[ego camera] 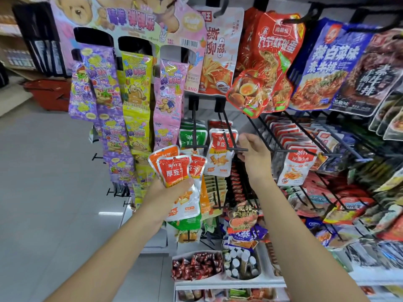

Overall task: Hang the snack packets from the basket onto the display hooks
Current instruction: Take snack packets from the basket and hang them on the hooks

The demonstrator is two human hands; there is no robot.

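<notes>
left hand (pixel 172 190) raised, grip clenched round orange packets (pixel 174 171); right hand (pixel 255 155) at hook (pixel 236 149), grip unclear.

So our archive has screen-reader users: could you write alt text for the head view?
A person's left hand grips a bunch of orange snack packets while the right hand pinches the tip of a black display hook that carries one matching packet, amid shop racks crowded with colourful snacks.
</notes>
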